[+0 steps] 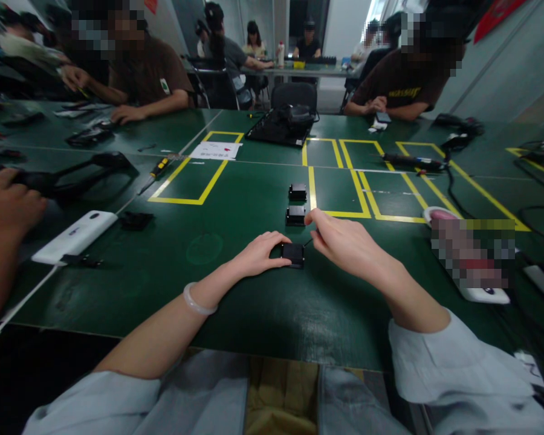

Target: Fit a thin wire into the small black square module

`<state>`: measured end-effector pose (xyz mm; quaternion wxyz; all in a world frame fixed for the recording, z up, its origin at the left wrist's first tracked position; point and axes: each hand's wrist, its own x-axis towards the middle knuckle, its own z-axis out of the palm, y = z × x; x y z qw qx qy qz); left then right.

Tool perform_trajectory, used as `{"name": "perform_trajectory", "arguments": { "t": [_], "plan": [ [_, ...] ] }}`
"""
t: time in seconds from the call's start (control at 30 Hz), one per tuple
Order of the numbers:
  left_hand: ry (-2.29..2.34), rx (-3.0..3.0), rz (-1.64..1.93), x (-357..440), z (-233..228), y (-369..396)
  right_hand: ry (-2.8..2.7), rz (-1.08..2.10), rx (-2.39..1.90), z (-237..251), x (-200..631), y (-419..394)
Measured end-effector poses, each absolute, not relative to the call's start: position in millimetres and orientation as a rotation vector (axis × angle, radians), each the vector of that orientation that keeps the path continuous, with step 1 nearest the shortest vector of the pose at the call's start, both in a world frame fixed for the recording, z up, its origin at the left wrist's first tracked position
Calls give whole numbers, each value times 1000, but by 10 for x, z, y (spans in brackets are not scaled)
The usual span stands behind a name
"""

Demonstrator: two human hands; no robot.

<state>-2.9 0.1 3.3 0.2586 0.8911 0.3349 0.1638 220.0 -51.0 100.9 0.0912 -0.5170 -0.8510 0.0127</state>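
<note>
A small black rectangular block [294, 256] lies on the green table in front of me. My left hand [260, 254] grips its left side between thumb and fingers. My right hand [347, 240] is closed around a thin dark rod-like tool [307, 242], mostly hidden by the fingers. Its visible end points at the block's upper right corner; contact there is too small to tell. Just beyond, two similar black blocks, a nearer one [295, 215] and a farther one [298, 191], stand in a line, the nearer one close to my right fingertips.
Yellow tape rectangles [340, 213] mark the table [254, 320]. Left are a white power bank [77, 237], a yellow-black screwdriver [159, 168] and another person's hand [13, 202]. A phone [471, 260] lies right; a black powered tool [414, 162] with cable lies beyond. People sit opposite.
</note>
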Motion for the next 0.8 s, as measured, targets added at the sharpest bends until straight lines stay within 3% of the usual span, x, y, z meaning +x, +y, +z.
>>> {"name": "perform_trajectory", "arguments": {
  "t": [0.8],
  "plan": [
    [915, 2408, 433, -29, 44, -8, -2569, -68, -1648, 1015, 2175, -486]
  ]
}}
